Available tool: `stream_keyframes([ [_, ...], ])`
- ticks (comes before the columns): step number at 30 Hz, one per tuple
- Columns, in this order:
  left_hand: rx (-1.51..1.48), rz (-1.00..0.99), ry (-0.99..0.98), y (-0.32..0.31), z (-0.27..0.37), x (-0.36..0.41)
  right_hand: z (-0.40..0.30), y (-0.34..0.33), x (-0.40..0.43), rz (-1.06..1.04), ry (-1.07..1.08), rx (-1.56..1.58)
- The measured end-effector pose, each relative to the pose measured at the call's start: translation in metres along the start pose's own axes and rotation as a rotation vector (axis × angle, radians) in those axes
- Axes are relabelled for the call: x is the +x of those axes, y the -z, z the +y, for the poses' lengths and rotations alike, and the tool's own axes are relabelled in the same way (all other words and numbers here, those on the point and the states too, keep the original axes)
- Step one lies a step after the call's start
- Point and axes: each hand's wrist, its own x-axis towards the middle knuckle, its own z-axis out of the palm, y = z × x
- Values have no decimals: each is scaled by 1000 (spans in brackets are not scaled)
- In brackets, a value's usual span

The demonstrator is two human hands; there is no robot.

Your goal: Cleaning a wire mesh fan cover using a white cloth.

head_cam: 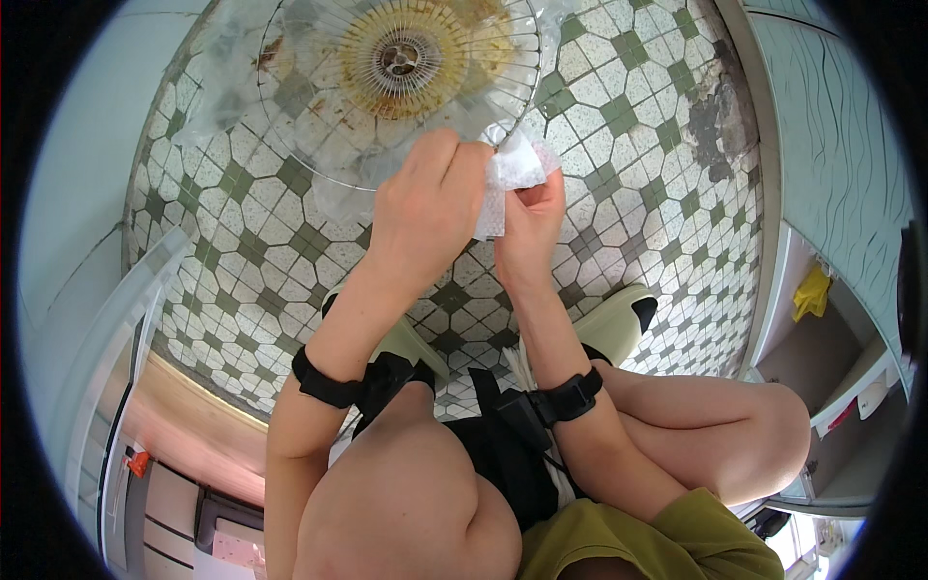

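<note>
A round wire fan guard point(438, 83), coated with yellow-brown grime around its hub, lies on clear plastic sheeting point(217, 101) on the floor. My left hand point(435, 203) is closed over the near rim of the guard, its fingertips hidden from view. Just to its right, my right hand point(535, 217) pinches a white wet wipe point(516, 165) folded about the rim. A loose end of the wipe hangs between both hands.
Octagon-patterned floor tiles point(609, 174) surround the guard. A glass door panel point(138, 319) stands at left. At right, a cabinet door point(834, 123) sits above an open compartment holding a yellow cloth or bag point(812, 293). My pale green clogs point(612, 322) are below my arms.
</note>
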Motion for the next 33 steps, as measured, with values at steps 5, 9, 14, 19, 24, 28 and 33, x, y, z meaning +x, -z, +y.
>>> stream_keyframes([
  [5, -47, 55, 19, -1, -1, 0, -1, -1, 0, -19, 36, -7],
  [9, -26, 32, 25, 2, -1, 3, -2, -3, -1, -13, 15, -3],
  [14, -4, 16, -13, 1, -1, 2, 2, 1, 1, 2, 13, 0],
  [19, 63, 54, -51, 0, -3, 1, -1, -2, 0, -17, 23, -3],
  [24, 46, 98, -31, -3, -6, 2, -4, -3, -1, -27, -11, 11],
  [28, 48, 76, -25, -1, -3, 6, -4, -3, 0, -26, 1, 23],
  [33, 54, 84, -39, -1, -3, 9, -5, -3, -1, -38, 9, 19],
])
